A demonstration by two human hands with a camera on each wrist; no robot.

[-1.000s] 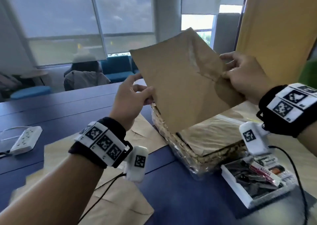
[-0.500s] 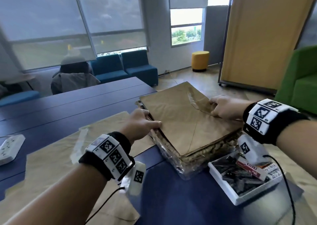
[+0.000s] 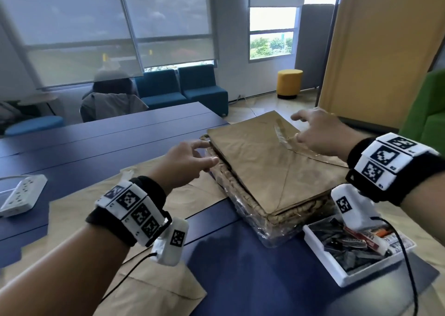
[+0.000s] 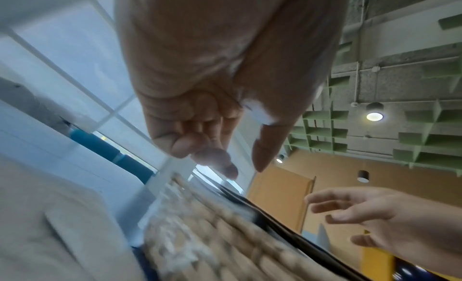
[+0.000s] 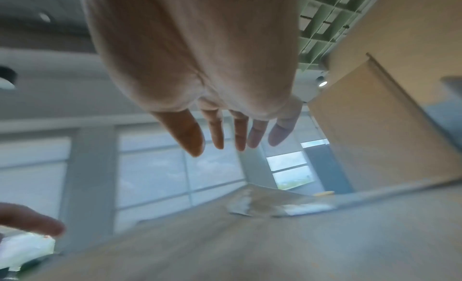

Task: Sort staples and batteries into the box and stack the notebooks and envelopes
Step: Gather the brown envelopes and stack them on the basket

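**Both hands loose above the envelope**

From the head camera we see the left hand (image 3: 185, 161) held just off the near-left edge of the envelope (image 3: 260, 161), fingers relaxed and slightly spread, gripping nothing. The right hand (image 3: 317, 132) hovers over the envelope's flap side, fingers splayed and loose, also holding nothing. The envelope lies flat on top of a stack in the basket (image 3: 240, 190), which sits on the table (image 3: 120, 147). Just right of the basket stands the white box (image 3: 346, 270), with dark bits and small packets in it; whether those are staples or batteries we cannot tell. More envelopes (image 3: 154, 291) lie flat on the table at our left.

The left wrist camera adds what the head view hides: the left hand (image 4: 215, 111) from beneath, thumb and forefinger apart, the other fingers lightly curled, nothing between them. The blurred woven basket (image 4: 225, 236) lies below, and the right hand (image 4: 375, 220) enters at right, fingers open.

The right wrist camera shows the right hand (image 5: 225, 99) from beneath, all fingers straight and spread, clear of the blurred envelope (image 5: 250, 236) below
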